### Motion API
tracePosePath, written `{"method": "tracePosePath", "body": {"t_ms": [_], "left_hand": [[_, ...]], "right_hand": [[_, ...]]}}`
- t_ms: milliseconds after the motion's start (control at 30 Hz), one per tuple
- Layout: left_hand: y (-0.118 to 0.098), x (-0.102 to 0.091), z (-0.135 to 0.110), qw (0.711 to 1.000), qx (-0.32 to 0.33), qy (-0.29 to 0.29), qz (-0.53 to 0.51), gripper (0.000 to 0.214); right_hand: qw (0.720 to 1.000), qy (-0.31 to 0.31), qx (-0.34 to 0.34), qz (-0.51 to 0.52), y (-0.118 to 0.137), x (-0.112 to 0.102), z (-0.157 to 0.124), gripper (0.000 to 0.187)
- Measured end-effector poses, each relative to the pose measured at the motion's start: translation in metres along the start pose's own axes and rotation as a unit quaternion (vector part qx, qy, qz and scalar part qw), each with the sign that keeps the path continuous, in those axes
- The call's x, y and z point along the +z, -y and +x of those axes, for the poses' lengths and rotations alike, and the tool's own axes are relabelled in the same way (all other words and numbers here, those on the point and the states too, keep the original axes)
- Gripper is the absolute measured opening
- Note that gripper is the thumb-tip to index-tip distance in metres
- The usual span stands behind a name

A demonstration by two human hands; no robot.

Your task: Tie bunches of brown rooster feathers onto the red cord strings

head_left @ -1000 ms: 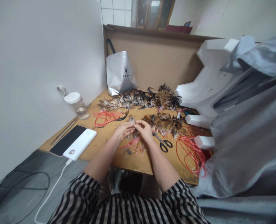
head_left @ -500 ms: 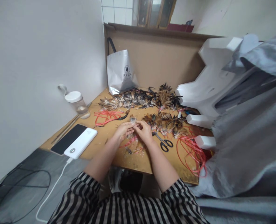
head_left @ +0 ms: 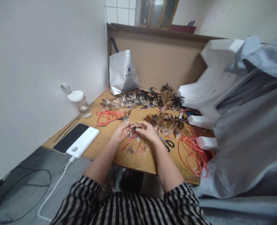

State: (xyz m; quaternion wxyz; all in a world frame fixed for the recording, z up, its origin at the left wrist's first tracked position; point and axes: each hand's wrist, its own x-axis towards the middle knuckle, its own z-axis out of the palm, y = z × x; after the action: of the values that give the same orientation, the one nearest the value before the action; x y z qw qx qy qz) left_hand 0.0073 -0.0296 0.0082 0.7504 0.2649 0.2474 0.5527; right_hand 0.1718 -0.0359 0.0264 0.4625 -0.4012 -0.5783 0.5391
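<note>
Feather tuft (head_left: pixel 126 119) sat left of the scissors (head_left: pixel 168 143) and farther back, long axis running away from the body. Left hand (head_left: pixel 121 132) was nearer, grip pinched nearly closed on it. Right hand (head_left: pixel 149 131): fingers almost together, hold unclear.

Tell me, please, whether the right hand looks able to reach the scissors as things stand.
Probably yes: the scissors lie close beside the right hand, their black handles uncovered. That hand looks busy near some feathers, though, so it may need to break off and draw back first.
</note>
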Motion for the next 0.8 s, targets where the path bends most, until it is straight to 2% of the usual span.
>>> {"method": "tracePosePath", "body": {"t_ms": [67, 167, 200, 333, 533, 667, 733, 800], "left_hand": [[0.0, 0.004, -0.001, 1.0, 0.001, 0.011, -0.002, 0.006], [-0.002, 0.008, -0.001, 1.0, 0.0, 0.015, -0.014, 0.006], [-0.004, 0.008, -0.001, 1.0, 0.001, 0.009, -0.023, 0.006], [-0.019, 0.001, -0.001, 0.995, 0.022, -0.039, -0.091, 0.007], [-0.045, -0.012, 0.002, 0.984, 0.064, -0.081, -0.143, 0.004], [-0.042, -0.016, 0.008, 0.99, 0.067, -0.091, -0.085, 0.004], [-0.033, -0.016, 0.013, 0.994, 0.066, -0.081, -0.019, 0.009], [-0.023, -0.015, 0.018, 0.994, 0.063, -0.059, 0.061, 0.015]], "right_hand": [[0.998, 0.053, 0.029, 0.018, -0.002, 0.006, -0.002, 0.045], [0.995, 0.079, 0.02, -0.049, -0.004, 0.011, -0.006, 0.023], [0.994, 0.071, 0.011, -0.08, -0.004, 0.011, -0.007, 0.018], [0.99, 0.008, 0.012, -0.138, 0.001, 0.001, -0.02, 0.026], [0.976, -0.101, 0.009, -0.19, -0.003, -0.026, -0.061, 0.031], [0.946, -0.112, 0.027, -0.304, -0.006, -0.045, -0.083, 0.027], [0.928, -0.131, -0.007, -0.349, 0.003, -0.049, -0.085, 0.028], [0.91, -0.161, -0.076, -0.375, 0.018, -0.046, -0.077, 0.028]]}}
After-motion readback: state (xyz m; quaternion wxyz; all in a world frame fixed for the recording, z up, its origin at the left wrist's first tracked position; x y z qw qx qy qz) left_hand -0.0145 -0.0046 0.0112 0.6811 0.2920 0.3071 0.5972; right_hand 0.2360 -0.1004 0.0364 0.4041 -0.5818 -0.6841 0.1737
